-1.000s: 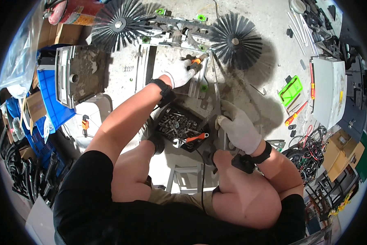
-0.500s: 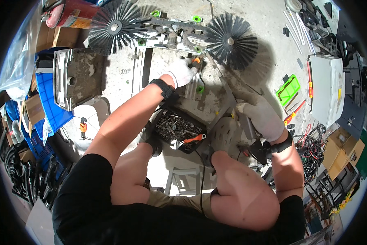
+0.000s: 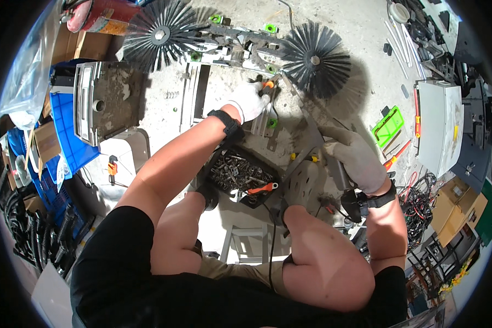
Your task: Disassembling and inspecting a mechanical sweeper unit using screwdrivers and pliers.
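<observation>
Grips an orange-handled tool (image 3: 268,86) in the gloved left hand (image 3: 249,103), with the fingers closed round its handle, just short of a metal frame (image 3: 224,57) and near the right round brush (image 3: 315,60). Clasps a long grey metal piece (image 3: 310,128) in the gloved right hand (image 3: 361,158), with the fingers curled round its near end and partly hidden; cannot tell how tightly. Slants this piece forward and left toward the orange-handled tool; cannot tell whether touching it. Has a black tray (image 3: 259,162) of loose metal fasteners (image 3: 237,170) between the feet, with an orange wrench (image 3: 263,188) across its near side. Farther right, has a green tray (image 3: 388,127) on the concrete floor (image 3: 161,123).
</observation>
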### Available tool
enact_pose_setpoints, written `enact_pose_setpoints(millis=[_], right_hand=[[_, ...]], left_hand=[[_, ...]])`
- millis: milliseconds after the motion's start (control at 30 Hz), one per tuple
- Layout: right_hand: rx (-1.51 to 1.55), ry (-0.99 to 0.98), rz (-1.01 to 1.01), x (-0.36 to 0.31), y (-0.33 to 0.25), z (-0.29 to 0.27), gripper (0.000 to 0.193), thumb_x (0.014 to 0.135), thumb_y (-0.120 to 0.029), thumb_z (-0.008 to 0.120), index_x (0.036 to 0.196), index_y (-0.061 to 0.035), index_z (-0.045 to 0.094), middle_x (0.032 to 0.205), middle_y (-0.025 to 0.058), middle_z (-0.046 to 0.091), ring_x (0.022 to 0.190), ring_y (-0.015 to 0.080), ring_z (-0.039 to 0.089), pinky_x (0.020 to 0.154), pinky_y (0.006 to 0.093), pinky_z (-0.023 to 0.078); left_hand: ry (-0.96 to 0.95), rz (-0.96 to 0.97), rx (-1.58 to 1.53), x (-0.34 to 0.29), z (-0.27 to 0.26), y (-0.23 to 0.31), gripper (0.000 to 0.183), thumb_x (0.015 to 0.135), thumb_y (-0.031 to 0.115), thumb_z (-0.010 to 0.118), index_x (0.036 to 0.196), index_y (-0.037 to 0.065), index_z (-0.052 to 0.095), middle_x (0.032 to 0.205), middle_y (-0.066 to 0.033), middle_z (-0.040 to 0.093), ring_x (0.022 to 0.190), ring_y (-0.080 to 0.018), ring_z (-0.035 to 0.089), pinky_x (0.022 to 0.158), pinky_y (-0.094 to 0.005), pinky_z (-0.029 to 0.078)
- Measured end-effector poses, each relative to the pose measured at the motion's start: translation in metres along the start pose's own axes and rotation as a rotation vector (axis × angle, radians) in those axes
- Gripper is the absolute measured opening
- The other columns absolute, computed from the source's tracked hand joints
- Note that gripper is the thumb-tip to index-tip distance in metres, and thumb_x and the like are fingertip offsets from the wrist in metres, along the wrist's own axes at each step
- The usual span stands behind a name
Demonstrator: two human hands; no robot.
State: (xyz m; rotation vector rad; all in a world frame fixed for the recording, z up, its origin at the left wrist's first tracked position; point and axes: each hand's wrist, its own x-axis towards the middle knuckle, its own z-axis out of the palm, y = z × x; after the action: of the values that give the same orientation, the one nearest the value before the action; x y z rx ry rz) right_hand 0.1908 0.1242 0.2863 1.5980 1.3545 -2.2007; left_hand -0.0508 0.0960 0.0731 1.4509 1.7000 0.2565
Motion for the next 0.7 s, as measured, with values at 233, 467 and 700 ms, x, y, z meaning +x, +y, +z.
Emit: enact_pose_setpoints(millis=[233, 467, 700], right_hand=[[-0.003, 0.013, -0.002, 0.002, 0.001, 0.002, 0.050, 0.085, -0.015, 0.050, 0.128, 0.0099, 0.045, 0.080, 0.0052, 0.062, 0.065, 0.0090, 0.056, 0.058, 0.0229, 0.045], [-0.006, 0.037, -0.026, 0.005, 0.011, 0.001, 0.053, 0.084, -0.019, 0.049, 0.130, 0.0066, 0.044, 0.080, 0.0023, 0.061, 0.062, 0.0077, 0.054, 0.055, 0.0208, 0.043], [-0.017, 0.007, -0.029, 0.001, 0.009, 0.004, 0.051, 0.084, -0.014, 0.049, 0.128, 0.0110, 0.044, 0.084, 0.0062, 0.062, 0.073, 0.0085, 0.055, 0.065, 0.0224, 0.044]], left_hand=[[0.065, 0.083, 0.202, 0.000, -0.003, 0.013, 0.047, 0.082, 0.031, 0.058, 0.115, -0.001, 0.060, 0.093, -0.0268, 0.064, 0.093, -0.0384, 0.061, 0.085, -0.0410, 0.048], [-0.179, -0.067, 0.135, 0.028, -0.016, 0.038, 0.045, 0.084, 0.038, 0.055, 0.107, -0.001, 0.064, 0.103, -0.0261, 0.063, 0.099, -0.0375, 0.060, 0.085, -0.0397, 0.048], [-0.084, -0.075, 0.147, 0.032, 0.025, -0.024, 0.048, 0.083, 0.034, 0.062, 0.117, 0.001, 0.057, 0.099, -0.0231, 0.064, 0.093, -0.0355, 0.063, 0.079, -0.0374, 0.049]])
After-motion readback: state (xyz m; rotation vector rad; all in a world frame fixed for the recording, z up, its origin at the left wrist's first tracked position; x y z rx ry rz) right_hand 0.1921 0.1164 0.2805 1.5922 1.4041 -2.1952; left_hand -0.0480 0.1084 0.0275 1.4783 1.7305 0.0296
